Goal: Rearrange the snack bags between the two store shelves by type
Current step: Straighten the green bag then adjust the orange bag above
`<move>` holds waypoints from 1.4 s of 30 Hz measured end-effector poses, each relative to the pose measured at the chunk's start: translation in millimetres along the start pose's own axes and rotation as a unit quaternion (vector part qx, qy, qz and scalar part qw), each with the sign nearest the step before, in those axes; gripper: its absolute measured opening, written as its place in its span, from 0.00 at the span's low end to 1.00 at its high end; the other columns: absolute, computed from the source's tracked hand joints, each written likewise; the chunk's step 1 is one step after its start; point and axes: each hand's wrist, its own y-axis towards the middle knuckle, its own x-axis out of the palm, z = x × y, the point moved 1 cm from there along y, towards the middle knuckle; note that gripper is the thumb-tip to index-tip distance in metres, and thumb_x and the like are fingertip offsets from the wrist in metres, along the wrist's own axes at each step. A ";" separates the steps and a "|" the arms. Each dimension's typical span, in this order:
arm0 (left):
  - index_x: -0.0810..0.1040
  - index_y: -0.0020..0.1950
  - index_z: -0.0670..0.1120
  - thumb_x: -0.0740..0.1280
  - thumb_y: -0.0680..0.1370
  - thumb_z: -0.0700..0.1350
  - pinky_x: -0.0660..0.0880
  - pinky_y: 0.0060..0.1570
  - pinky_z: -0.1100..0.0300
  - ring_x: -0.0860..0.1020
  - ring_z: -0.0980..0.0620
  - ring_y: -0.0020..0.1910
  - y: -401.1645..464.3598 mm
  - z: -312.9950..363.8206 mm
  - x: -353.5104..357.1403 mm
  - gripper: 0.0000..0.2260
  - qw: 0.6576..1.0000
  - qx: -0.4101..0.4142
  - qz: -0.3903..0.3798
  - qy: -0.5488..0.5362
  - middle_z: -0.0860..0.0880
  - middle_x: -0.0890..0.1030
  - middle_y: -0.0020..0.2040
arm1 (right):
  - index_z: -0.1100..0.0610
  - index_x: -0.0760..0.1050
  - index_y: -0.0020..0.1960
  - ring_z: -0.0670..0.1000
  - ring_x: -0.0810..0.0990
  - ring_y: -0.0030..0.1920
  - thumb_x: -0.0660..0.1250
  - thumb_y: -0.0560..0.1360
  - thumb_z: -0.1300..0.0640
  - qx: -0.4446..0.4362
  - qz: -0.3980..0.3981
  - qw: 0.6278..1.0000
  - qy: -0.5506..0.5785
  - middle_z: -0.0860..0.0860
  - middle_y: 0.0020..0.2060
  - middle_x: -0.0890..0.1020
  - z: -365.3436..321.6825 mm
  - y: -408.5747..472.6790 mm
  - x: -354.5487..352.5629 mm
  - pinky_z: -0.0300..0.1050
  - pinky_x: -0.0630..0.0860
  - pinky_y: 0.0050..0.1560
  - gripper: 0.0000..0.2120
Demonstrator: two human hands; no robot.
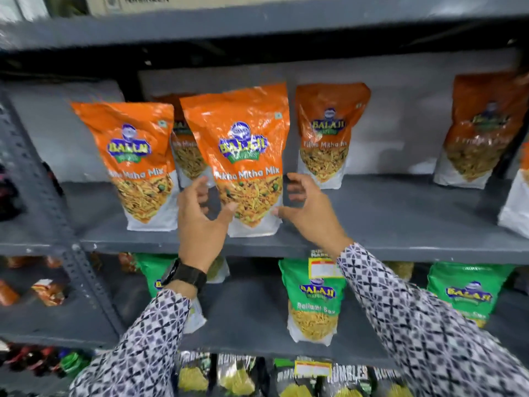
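Both hands, left [200,216] and right [307,209], spread open beside the orange bag [243,156] at the shelf [400,247] front edge; a nudge could tip it off.

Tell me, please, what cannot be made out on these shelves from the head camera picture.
- Head view: the orange bag at the back is mostly hidden by the two front orange bags.
- The left green bag is largely covered by the left hand's wrist and sleeve.
- The rightmost white-bottomed bag is cut off by the frame edge.
- The price tag print is too blurred to read.
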 end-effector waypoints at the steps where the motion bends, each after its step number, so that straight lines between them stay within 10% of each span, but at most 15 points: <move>1: 0.66 0.77 0.51 0.78 0.75 0.48 0.74 0.66 0.52 0.74 0.52 0.67 7.1 -6.9 -1.0 0.34 0.999 -0.029 -0.036 -0.012 0.49 0.73 0.70 | 0.52 0.66 0.75 0.50 0.77 0.64 0.82 0.69 0.55 0.011 -0.021 1.000 0.002 0.47 0.63 0.76 1.7 6.6 4.0 0.45 0.75 0.63 0.40; 6: 0.61 0.80 0.54 0.80 0.72 0.42 0.69 0.77 0.46 0.72 0.51 0.76 24.1 -30.5 2.3 0.42 0.976 -0.072 -0.177 -0.102 0.50 0.72 0.78 | 0.53 0.65 0.74 0.51 0.77 0.68 0.84 0.65 0.57 0.053 -0.057 0.996 0.039 0.49 0.67 0.78 15.9 18.3 22.2 0.49 0.76 0.69 0.44; 11: 0.71 0.66 0.66 0.80 0.69 0.52 0.74 0.72 0.49 0.78 0.58 0.69 26.2 -35.6 9.3 0.31 0.974 -0.047 -0.202 -0.094 0.61 0.80 0.68 | 0.54 0.70 0.69 0.44 0.81 0.53 0.81 0.69 0.62 0.048 -0.028 0.997 0.053 0.45 0.53 0.80 17.7 19.6 20.3 0.27 0.76 0.46 0.33; 19: 0.72 0.68 0.57 0.81 0.70 0.45 0.77 0.69 0.50 0.82 0.59 0.63 17.8 -13.8 50.0 0.30 0.966 -0.039 -0.241 -0.086 0.57 0.83 0.64 | 0.53 0.72 0.68 0.53 0.84 0.56 0.81 0.69 0.63 0.058 0.022 0.998 0.033 0.50 0.57 0.83 34.6 4.3 -26.5 0.51 0.83 0.58 0.32; 32: 0.70 0.68 0.60 0.79 0.66 0.57 0.76 0.69 0.41 0.80 0.53 0.66 -16.7 32.7 132.6 0.33 0.954 -0.018 -0.285 -0.088 0.59 0.82 0.63 | 0.55 0.70 0.71 0.51 0.83 0.57 0.76 0.72 0.68 0.095 0.087 0.991 0.029 0.54 0.60 0.82 59.9 -26.6 -115.0 0.43 0.83 0.51 0.31; 42: 0.68 0.71 0.61 0.79 0.72 0.52 0.75 0.71 0.44 0.79 0.54 0.66 -25.1 47.5 126.3 0.31 0.957 -0.030 -0.284 -0.054 0.60 0.80 0.64 | 0.51 0.69 0.72 0.56 0.82 0.62 0.77 0.72 0.66 0.114 0.079 0.990 0.036 0.55 0.62 0.82 54.8 -30.5 -113.7 0.56 0.82 0.61 0.33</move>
